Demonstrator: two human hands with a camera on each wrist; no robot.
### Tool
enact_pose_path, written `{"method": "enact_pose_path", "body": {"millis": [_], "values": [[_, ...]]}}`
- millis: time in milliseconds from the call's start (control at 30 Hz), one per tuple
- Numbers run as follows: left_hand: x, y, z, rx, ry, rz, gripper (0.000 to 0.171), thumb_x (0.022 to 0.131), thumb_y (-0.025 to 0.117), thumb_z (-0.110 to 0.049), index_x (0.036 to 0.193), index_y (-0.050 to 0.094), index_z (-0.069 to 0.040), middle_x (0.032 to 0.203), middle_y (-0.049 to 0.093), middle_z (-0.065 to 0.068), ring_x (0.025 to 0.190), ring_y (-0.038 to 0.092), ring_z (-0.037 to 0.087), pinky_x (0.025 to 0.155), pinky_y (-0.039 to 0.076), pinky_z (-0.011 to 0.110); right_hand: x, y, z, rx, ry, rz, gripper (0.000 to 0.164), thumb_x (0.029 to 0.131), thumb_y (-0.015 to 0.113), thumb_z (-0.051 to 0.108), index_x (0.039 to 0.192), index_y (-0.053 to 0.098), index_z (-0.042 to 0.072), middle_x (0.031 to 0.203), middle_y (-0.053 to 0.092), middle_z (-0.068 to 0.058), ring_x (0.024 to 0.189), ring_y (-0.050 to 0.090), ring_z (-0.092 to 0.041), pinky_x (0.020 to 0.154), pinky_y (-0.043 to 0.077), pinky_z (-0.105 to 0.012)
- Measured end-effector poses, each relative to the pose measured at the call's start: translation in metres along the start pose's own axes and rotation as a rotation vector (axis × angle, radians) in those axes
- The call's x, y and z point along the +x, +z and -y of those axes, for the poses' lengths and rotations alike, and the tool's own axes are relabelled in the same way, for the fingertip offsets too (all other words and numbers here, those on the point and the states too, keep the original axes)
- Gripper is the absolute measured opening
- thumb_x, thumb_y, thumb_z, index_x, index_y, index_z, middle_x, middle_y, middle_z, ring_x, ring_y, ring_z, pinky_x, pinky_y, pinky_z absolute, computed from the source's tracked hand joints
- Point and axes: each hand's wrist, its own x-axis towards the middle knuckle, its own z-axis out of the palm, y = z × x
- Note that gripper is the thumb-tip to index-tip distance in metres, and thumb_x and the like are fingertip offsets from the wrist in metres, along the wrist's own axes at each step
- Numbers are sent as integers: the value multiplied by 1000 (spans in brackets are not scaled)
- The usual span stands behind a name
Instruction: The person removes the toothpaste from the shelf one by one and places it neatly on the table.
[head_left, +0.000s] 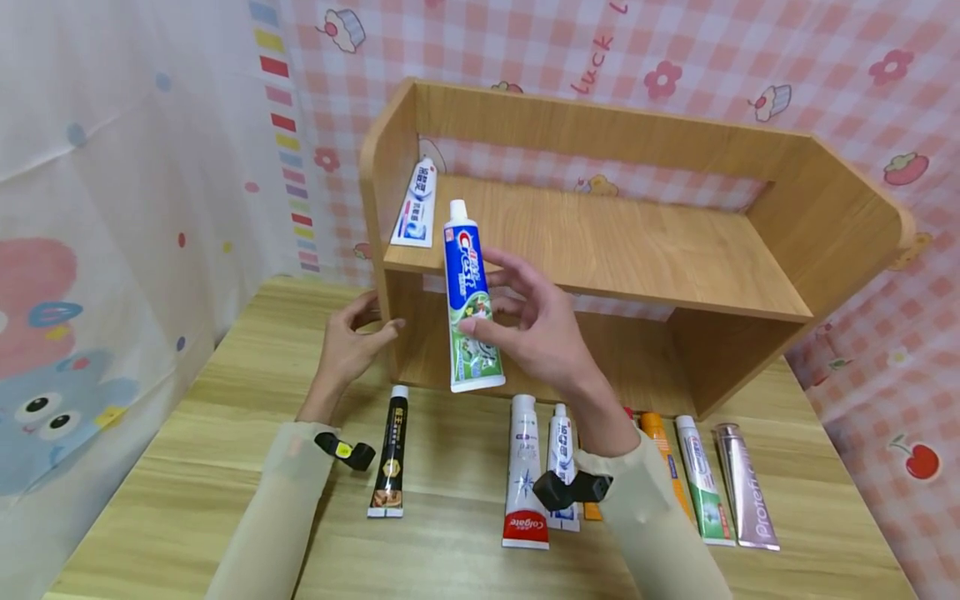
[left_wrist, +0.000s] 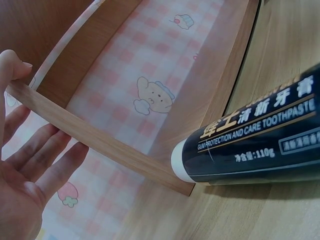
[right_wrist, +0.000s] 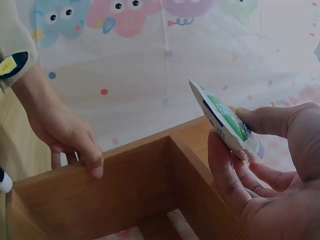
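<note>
My right hand [head_left: 536, 321] pinches a blue and green Crest toothpaste tube [head_left: 468, 292] between thumb and fingers, its white cap pointing up. The tube is in front of the upper board of a two-tier wooden desk shelf [head_left: 615, 250]. In the right wrist view the same tube [right_wrist: 227, 120] shows nearly edge-on. My left hand [head_left: 356, 342] grips the shelf's left side panel [left_wrist: 100, 137], thumb on one face and fingers on the other. A white and blue toothpaste tube [head_left: 418, 204] leans upright in the shelf's upper left corner. Close to the left wrist lies a black toothpaste tube [head_left: 390, 458].
In front of the shelf, a Colgate tube [head_left: 525, 475], a white and blue tube [head_left: 561, 450], an orange tube [head_left: 663, 450], a white and green tube [head_left: 705, 483] and a pink Protefix-like tube [head_left: 746, 492] lie on the wooden table [head_left: 187, 467]. The right forearm partly covers the row.
</note>
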Motion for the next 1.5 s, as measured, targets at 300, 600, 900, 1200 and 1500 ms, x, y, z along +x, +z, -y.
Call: {"method": "enact_pose_path", "body": {"millis": [300,600,900,1200,1500], "values": [[0,0,1,10,-7,-1,53,88,73,-7,139,60,1,127,69,26,108,64,22,103,53,50,-23,11,-20,60,-22,37,74,88,77,2,153,46,20,135,61,-13,99,68,-20,75,65,-35],[1,1,0,2,-13,3,54,88,73,-6,140,59,1,131,66,28,116,63,40,104,53,56,-43,25,-43,139,24,76,73,88,77,0,152,46,17,134,60,-16,96,67,-19,76,65,-32],[5,1,16,5,10,-1,55,88,74,-8,140,60,-1,130,67,26,115,64,37,100,58,43,-57,38,-67,148,124,61,75,87,77,-2,152,47,19,135,59,-17,98,68,-21,77,65,-33],[11,0,34,-22,34,-13,56,87,79,-14,140,63,-9,129,70,19,114,66,35,101,56,51,-63,52,-90,133,296,18,73,86,81,7,149,49,27,137,59,-11,104,67,-23,78,64,-33],[7,1,21,-29,9,-12,56,87,75,-6,140,59,0,131,65,29,116,61,41,105,51,62,-69,65,-111,128,435,12,73,87,82,14,150,48,27,137,58,-10,96,69,-20,78,62,-34]]}}
